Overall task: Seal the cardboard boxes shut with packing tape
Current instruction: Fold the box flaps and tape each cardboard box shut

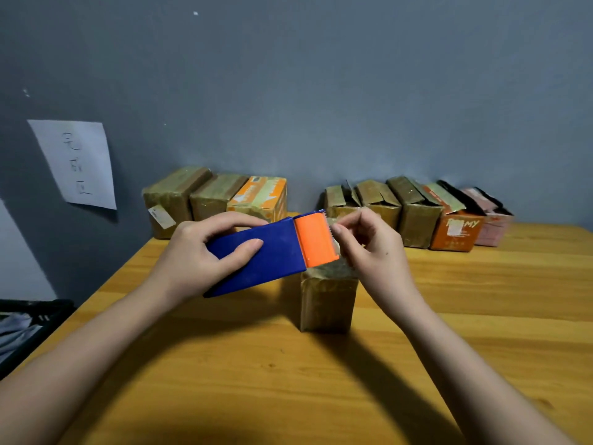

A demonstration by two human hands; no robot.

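Left hand (195,252) grips blue tape dispenser (269,255) over centre box (327,300); right hand (369,245) pinches tape end (337,248); three boxes (215,200) at 11 o'clock look sealed; five (417,213) at 1 o'clock gape open.

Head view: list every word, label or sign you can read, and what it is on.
"完成区", handwritten: paper sheet on the wall.
"MY", end of a partly blurred word: orange box.
White label on the leftmost box: too small to read.
Print on the orange-and-white box: unreadable.
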